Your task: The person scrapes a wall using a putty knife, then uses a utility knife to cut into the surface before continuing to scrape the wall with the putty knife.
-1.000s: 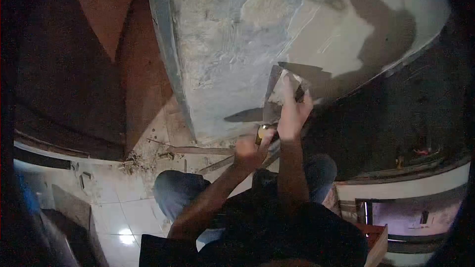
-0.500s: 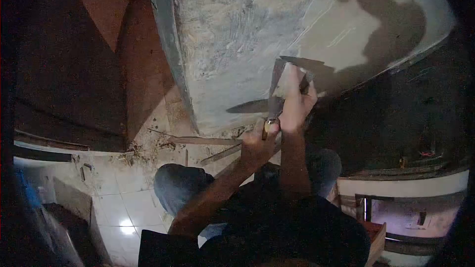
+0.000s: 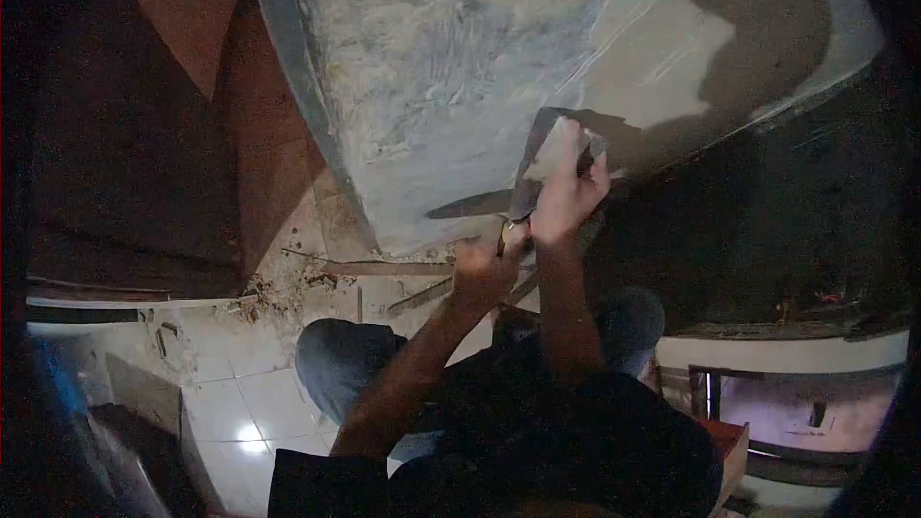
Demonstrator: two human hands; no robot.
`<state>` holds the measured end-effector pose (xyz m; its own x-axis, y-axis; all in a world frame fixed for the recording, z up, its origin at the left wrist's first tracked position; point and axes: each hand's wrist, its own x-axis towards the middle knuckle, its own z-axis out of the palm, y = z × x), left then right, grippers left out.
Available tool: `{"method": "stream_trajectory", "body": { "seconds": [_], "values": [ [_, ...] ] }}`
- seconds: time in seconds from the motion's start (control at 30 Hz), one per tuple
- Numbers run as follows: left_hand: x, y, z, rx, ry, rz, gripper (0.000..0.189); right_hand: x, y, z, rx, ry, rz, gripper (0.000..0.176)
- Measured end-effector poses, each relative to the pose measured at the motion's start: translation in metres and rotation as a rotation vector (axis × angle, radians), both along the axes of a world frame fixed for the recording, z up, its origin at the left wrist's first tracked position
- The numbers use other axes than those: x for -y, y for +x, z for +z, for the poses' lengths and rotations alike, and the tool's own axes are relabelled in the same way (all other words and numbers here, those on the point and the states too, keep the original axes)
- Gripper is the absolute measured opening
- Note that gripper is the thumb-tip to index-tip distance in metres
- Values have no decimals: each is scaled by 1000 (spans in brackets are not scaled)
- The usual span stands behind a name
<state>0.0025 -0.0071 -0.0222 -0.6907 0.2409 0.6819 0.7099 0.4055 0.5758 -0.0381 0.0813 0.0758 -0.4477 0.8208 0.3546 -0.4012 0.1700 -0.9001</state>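
Observation:
My left hand (image 3: pixel 487 261) is closed round the short handle of a putty knife (image 3: pixel 526 194). A pale, light-catching patch shows on its blade. The blade points up, over a large grey-white panel (image 3: pixel 413 134) coated with uneven filler. My right hand (image 3: pixel 561 206) is higher, its fingers pressed along the blade and its thumb on the right side. A small pale piece shows between these fingers, too blurred to name. How firmly the blade's edge meets the panel cannot be seen.
Crumbled debris and thin wood strips (image 3: pixel 403 269) lie on the tiled floor (image 3: pixel 225 403) below the panel's lower corner. A dark surface (image 3: pixel 739 230) borders the panel on the right. A reddish drawer-like box (image 3: pixel 731 456) stands at lower right. Shadows cross the panel.
My left hand and the knife's handle have shifted slightly left and up. My right hand stays by the blade. The view has moved a little, so the panel's left edge sits further left.

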Motion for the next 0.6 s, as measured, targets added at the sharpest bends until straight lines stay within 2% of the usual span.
{"method": "stream_trajectory", "body": {
  "seconds": [0.07, 0.13, 0.2, 0.27, 0.3, 0.33, 0.4, 0.43, 0.57, 0.6],
  "values": [
    [-5, 2, -23, 100, 72, -76, 30, -1, 2, 4, 15, -10, 17, 18],
    [0, -2, -10, 86, 19, -64, 30, 6, 2, 14, 32, 85, -68, 18],
    [6, -4, 3, 88, -32, -54, 31, 10, 1, 15, 9, 39, -44, 19],
    [6, -10, 13, 457, 106, -199, 35, 6, -1, 4, -31, 6, -14, 19],
    [4, -4, 9, 361, 12, -102, 36, 3, -2, -3, -8, 41, -46, 19],
    [3, -1, 5, 359, 13, -99, 36, 0, -3, -9, 15, 75, -74, 19],
    [5, -3, 3, 453, 29, -180, 38, 1, -5, -2, 0, 22, -78, 19],
    [8, -3, 20, 501, 39, -166, 38, 4, -4, 4, 0, -34, -92, 19],
    [9, -10, 34, 537, 134, -154, 36, 6, 0, 13, 13, -38, 0, 19],
    [11, -10, 36, 653, 80, -216, 39, 5, 0, 10, 1, -17, -27, 20]
  ]
}}
